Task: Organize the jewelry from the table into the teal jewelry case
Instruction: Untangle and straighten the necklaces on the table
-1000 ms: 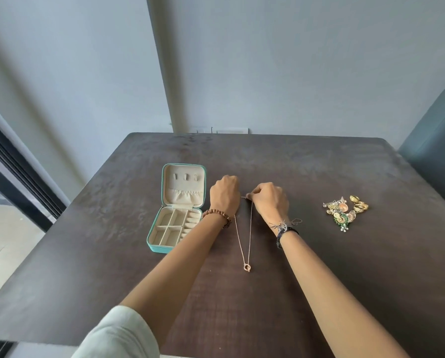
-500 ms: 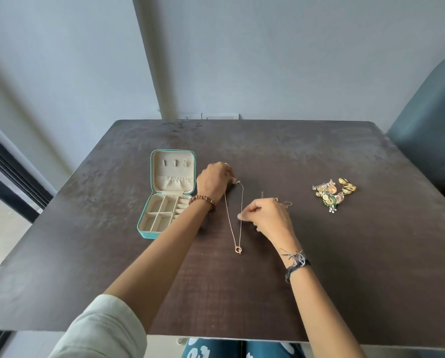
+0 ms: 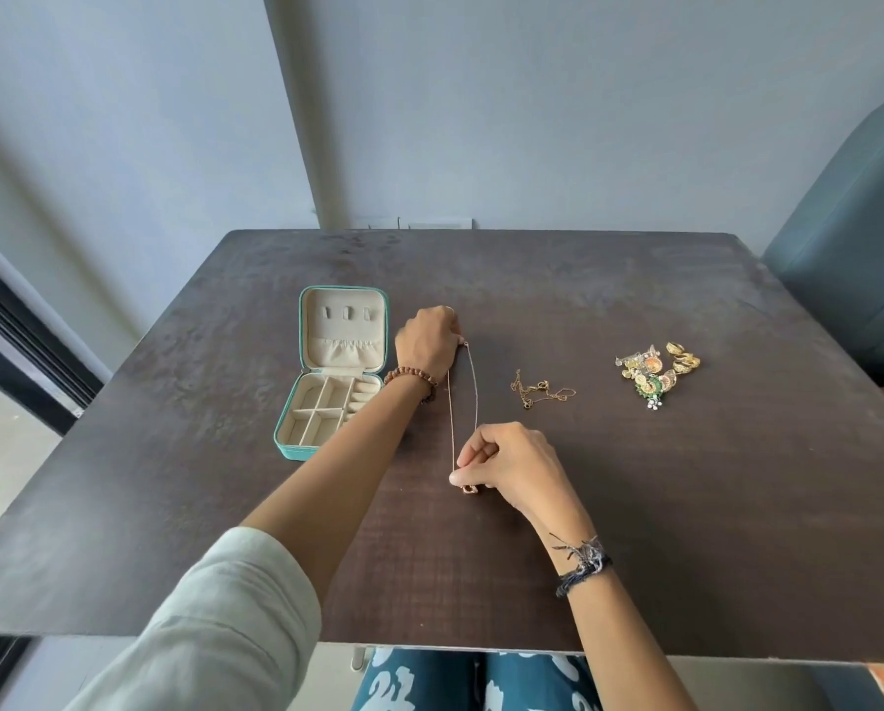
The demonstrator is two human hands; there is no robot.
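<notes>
**A:** Head view first, biggest thing down. What carries it all?

**B:** A dark brown wood-grain table point(image 3: 635, 531). At about ten o'clock from its middle lies the open teal zip-up jewelry case point(image 3: 296, 443), cream-lined, lid laid back toward twelve o'clock, its divided tray showing nothing inside that I can make out.

**A:** And the hands?

**B:** Left hand point(image 3: 428, 341) sits just beside the case, at its three o'clock, fingers curled and pinching the far end of a thin rose-gold chain necklace point(image 3: 451, 407). Right hand point(image 3: 506, 467) is toward six o'clock from the left, fingers curled, pinching the near end of that chain right above its small ring pendant point(image 3: 469, 489). The chain runs as two strands between the hands; whether it touches the table I cannot tell.

**A:** Anything else?

**B:** At three o'clock, a heap of gold and green earrings and rings point(image 3: 655, 372). Between that heap and the necklace, a small loose gold chain point(image 3: 537, 392) lies apart from both.
</notes>
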